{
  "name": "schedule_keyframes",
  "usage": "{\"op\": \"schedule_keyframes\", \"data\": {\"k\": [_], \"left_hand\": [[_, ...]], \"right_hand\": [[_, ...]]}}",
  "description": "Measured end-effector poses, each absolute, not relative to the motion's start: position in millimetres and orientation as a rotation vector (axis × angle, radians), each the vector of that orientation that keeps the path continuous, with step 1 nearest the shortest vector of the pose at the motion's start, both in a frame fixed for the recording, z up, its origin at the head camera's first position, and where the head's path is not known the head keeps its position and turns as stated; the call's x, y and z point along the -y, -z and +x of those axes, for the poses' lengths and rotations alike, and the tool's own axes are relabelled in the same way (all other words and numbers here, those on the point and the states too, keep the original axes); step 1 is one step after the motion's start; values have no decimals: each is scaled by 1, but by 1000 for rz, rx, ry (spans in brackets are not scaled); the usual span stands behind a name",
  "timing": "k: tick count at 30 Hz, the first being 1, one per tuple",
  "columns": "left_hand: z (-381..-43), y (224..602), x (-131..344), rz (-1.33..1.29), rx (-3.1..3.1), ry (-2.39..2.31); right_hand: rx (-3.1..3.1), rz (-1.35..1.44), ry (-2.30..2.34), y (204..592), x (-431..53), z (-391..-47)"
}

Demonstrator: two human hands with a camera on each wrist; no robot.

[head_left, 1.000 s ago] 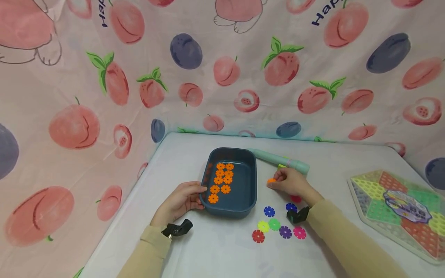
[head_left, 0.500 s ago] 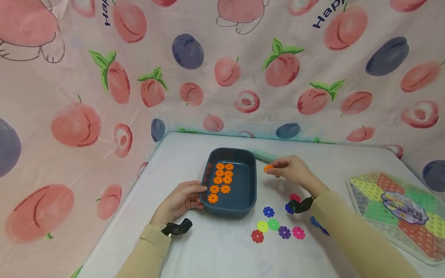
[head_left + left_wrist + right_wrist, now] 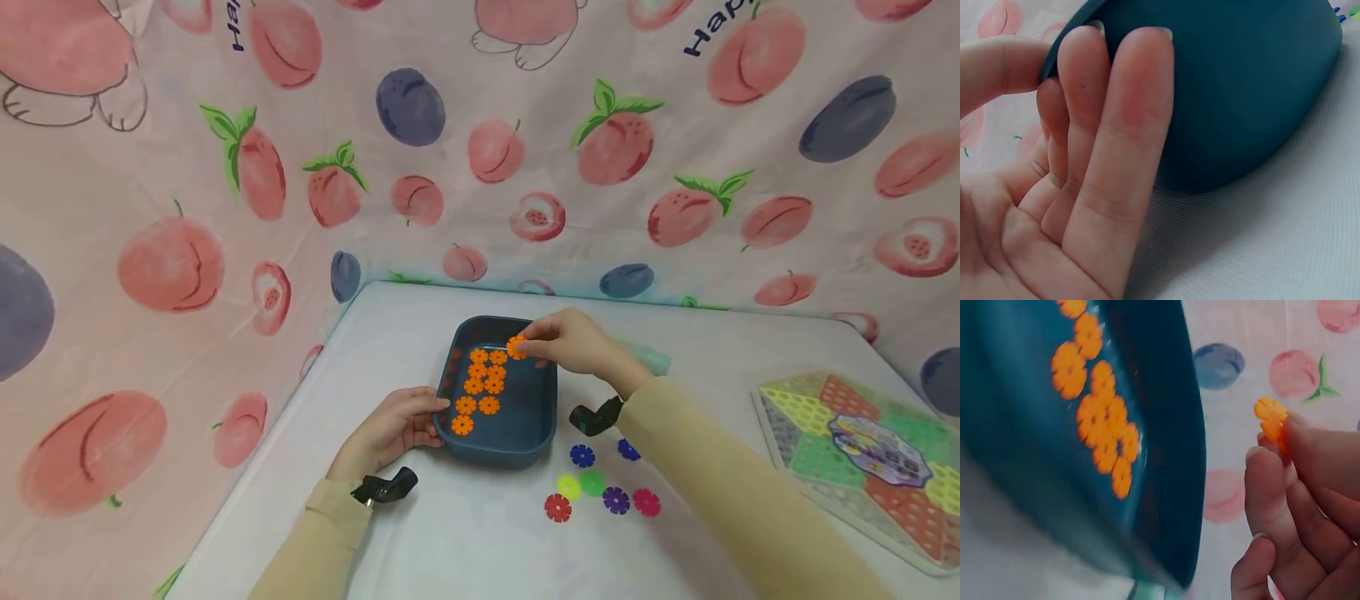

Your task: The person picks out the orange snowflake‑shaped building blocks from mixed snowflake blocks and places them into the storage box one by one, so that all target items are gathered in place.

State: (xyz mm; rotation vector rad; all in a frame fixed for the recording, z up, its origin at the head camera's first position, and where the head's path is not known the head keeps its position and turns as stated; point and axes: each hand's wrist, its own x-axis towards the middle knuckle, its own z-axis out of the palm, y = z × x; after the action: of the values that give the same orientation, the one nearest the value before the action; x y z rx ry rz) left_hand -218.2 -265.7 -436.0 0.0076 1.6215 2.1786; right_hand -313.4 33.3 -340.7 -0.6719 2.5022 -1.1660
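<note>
A dark blue plastic basin (image 3: 491, 455) stands on the white table. Several orange snowflake discs (image 3: 489, 405) lie flat inside it in rough rows on its left side. My left hand (image 3: 393, 427) holds the basin's left rim, thumb over the edge and fingers against the outer wall (image 3: 1241, 94). Between thumb and fingertips, my right hand (image 3: 573, 342) pinches another orange snowflake disc (image 3: 516, 347) over the back right of the basin. In the right wrist view the pinched disc (image 3: 1270, 412) is partly covered by the thumb.
Loose snowflake discs in other colours, such as a red disc (image 3: 558, 507) and a purple disc (image 3: 617, 500), lie right of the basin. Behind the right arm is a pale green tube (image 3: 651, 359). A colourful hexagonal game board (image 3: 847, 467) lies at the right. Fruit-print cloth (image 3: 480, 217) hangs behind.
My right hand has lifted the orange snowflake disc off the table on the right and carried it left over the basin. The left hand stays on the rim.
</note>
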Motion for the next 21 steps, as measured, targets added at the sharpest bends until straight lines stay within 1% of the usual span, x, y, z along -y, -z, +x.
{"op": "schedule_keyframes", "data": {"k": [6,13,21], "left_hand": [[-219,435,267,16,-1604,-2182],[-218,434,267,24,-1582,-2190],[-219,432,266,40,-1584,-2186]], "right_hand": [[-2428,-731,1149,341,-4,-320],[-2383,-844,902,354,21,-322],[-2224,-907,720,367,37,-315]]}}
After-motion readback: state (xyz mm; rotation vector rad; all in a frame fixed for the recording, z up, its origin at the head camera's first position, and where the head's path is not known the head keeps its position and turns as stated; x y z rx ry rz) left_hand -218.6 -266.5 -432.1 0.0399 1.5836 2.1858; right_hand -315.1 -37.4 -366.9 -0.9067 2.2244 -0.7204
